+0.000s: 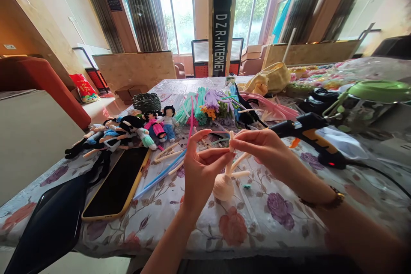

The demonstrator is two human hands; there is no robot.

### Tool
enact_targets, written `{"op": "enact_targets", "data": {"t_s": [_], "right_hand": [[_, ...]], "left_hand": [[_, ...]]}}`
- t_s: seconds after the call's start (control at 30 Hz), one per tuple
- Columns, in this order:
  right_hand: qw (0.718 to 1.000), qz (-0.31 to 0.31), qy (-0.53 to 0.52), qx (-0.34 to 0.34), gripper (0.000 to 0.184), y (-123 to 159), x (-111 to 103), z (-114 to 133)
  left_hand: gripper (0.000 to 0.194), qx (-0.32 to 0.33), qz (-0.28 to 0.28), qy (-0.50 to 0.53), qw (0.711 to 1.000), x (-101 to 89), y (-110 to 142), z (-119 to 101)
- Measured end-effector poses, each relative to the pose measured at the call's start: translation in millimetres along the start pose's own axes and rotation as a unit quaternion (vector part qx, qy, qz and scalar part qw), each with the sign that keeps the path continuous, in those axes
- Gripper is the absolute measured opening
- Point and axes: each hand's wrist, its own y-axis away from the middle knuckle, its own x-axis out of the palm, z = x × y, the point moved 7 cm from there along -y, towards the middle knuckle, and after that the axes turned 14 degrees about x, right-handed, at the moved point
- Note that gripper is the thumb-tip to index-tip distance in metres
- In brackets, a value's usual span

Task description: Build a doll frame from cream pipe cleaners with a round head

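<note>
My left hand and my right hand meet in front of me, thumbs and fingertips pinched on a cream pipe cleaner. It stands upright between them, its short top end showing above the fingers. Below hangs a round cream ball, wound from the same fuzzy material, with more cream stems sticking out of it. The stem seems to run down to this ball, though my fingers cover part of it. Close to the right hand lies a black and orange glue gun with a red light on.
Left of my hands are a phone in a yellow case, a dark tablet-like slab and several small dolls. Behind are bundles of coloured pipe cleaners, a woven basket and a yellow bag. A green-lidded container stands right.
</note>
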Motion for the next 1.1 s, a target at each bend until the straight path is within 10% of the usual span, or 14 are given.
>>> {"op": "enact_targets", "data": {"t_s": [1.1], "right_hand": [[0.998, 0.044, 0.028, -0.041, 0.019, -4, 2, -2]], "left_hand": [[0.052, -0.003, 0.004, -0.027, 1.0, -1.4, 1, 0]]}}
